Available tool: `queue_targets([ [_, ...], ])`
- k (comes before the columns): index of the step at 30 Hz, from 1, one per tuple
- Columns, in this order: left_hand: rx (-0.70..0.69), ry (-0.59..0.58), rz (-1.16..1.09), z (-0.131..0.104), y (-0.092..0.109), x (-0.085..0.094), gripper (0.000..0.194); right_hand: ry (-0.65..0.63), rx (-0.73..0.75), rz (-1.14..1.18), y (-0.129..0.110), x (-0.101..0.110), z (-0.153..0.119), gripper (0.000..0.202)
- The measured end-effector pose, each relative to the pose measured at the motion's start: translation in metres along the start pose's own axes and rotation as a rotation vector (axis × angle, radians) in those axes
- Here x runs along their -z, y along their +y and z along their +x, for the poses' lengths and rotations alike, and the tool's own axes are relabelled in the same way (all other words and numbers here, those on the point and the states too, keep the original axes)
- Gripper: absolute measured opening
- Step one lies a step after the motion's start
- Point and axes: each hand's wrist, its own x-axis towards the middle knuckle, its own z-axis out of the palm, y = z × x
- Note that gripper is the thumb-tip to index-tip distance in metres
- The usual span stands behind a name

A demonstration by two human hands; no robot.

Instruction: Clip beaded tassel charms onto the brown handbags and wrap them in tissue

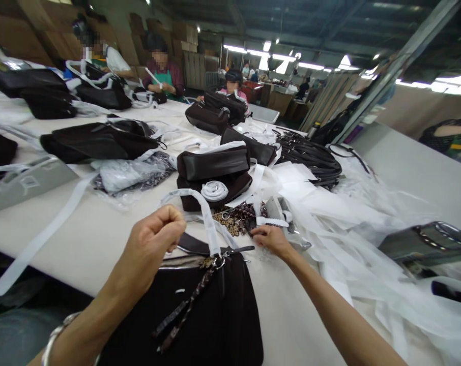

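Around you, dark bags [213, 165], a pile of black straps [307, 155] and loose white wrapping [341, 234] crowd the pale table [291, 310], with co-workers seated across it in a large, strip-lit hall. The nearest black bag [200, 315] lies below and between your hands, its wrapped handle [203, 208] arching just beside your left hand [157, 231], which is closed in a fist, while your right hand [270, 239] reaches with bent fingers to the patterned pile [238, 217], its grip unclear.
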Motion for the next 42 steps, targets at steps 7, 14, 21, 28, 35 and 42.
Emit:
queue_targets([
  [7,0.374,0.023,-0.625,-0.044,-0.041,-0.008,0.021,0.266,0.145,0.119,-0.11,0.015,-0.043,0.023],
  [14,0.489,-0.09,-0.701,-0.065,-0.044,-0.036,0.025,-0.04,-0.059,0.917,-0.192,-0.015,-0.084,0.032],
  [21,0.487,-0.106,-0.738,-0.078,-0.048,-0.039,0.025,0.083,-0.078,0.929,-0.196,-0.023,-0.083,0.025],
  [28,0.406,0.025,-0.826,-0.078,-0.049,-0.04,0.024,-0.12,-0.171,0.683,-0.194,-0.034,-0.096,0.033],
  [35,0.459,-0.041,-0.743,-0.087,-0.049,-0.051,0.026,0.032,-0.104,0.761,-0.198,-0.033,-0.088,0.032],
  [42,0.455,-0.116,-0.526,-0.092,-0.051,-0.05,0.022,0.097,-0.189,1.238,-0.21,-0.012,-0.077,0.03],
])
